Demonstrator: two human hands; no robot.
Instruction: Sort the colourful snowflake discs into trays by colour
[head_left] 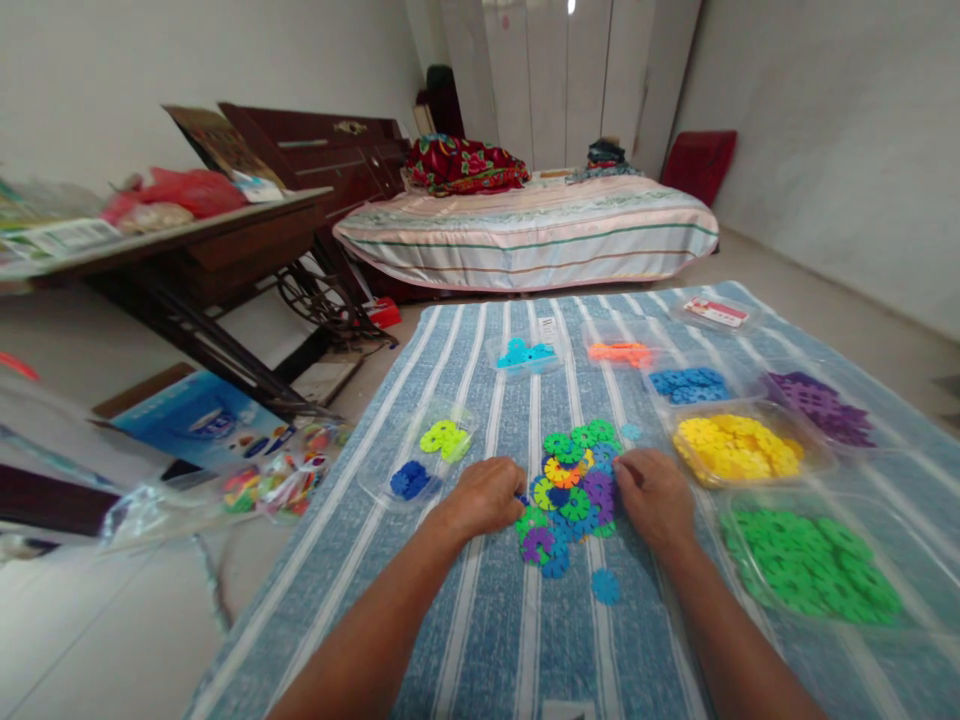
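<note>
A flat cluster of joined plastic snowflake discs (574, 485) in green, blue, purple, yellow and orange lies on a blue striped cloth (487, 620). My left hand (486, 495) rests against the cluster's left edge, fingers curled onto it. On the right edge sits my right hand (656, 497), fingertips touching the discs. A single loose blue disc (605, 586) lies just in front of the cluster.
Clear trays of sorted discs surround the cluster: green (814, 565), yellow (739, 448), purple (821, 405), blue (690, 384), orange (621, 352), cyan (525, 354), and lime with dark blue (429, 458). A bag of discs (277, 480) lies left. Beyond stand a bed (525, 235) and a wooden table (187, 250).
</note>
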